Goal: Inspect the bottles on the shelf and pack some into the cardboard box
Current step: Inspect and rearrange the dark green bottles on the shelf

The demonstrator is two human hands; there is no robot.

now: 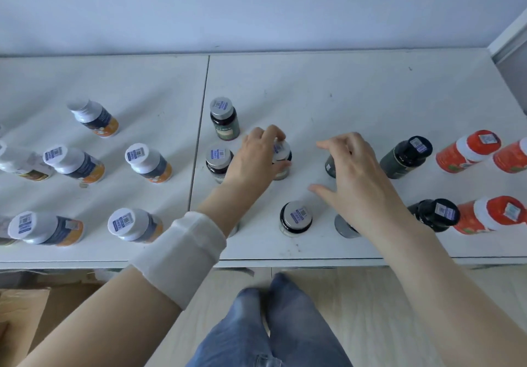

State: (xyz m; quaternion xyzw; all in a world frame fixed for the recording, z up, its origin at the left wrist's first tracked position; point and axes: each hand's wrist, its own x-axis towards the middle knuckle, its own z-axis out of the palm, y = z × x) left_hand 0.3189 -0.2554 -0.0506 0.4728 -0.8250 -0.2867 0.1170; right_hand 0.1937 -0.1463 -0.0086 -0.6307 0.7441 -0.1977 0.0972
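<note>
1. Two rows of supplement bottles are seen standing upright on a white shelf [342, 87], with a cardboard box [25, 315] partly visible on the floor at lower left.
2. The left hand [253, 161] is closed around a dark bottle with a labelled silver cap [282, 152] in the middle group, fingers curled over the cap and thumb pressed to its side.
3. The right hand [356, 172] is spread loosely above a dark green bottle [330, 165], fingers released; whether contact has been made cannot be told.
4. White-capped bottles with orange bands [148, 162] are left untouched to the left, orange-red bottles [467, 151] to the right.
5. The step in hand is judged to be a lift for inspection. The grip is best taken on the body rather than the cap alone, and the bottle raised straight up, since a neighbouring silver-capped bottle [218, 162] stands just beside it and could be knocked.
</note>
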